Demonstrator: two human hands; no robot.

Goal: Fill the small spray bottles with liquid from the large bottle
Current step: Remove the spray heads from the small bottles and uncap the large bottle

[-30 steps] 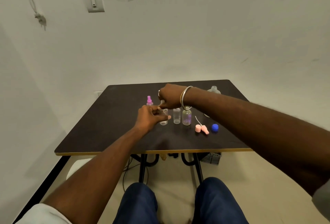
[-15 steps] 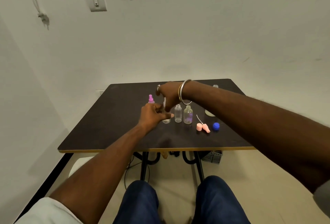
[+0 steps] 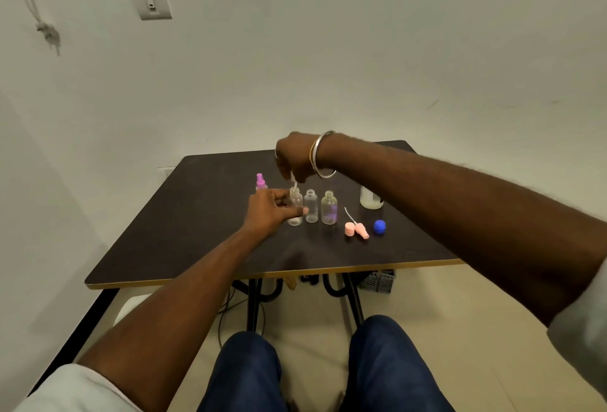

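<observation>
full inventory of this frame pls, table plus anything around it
table: 1, dark brown, centre
held small bottle: 1, clear, open, left end of the row
open small bottles: 2, clear, right of it
capped spray bottle: 1, pink top, behind left hand
large bottle: 1, pale, back right, partly hidden by right arm
pink spray parts: 2, right of the row
blue cap: 1, right of those
spray tube: 1, white, over held bottle's mouth
wall switch: 1, white, upper left
bangle: 1, silver, right wrist
left hand: grips held small bottle
right hand: pinches spray tube's top
</observation>
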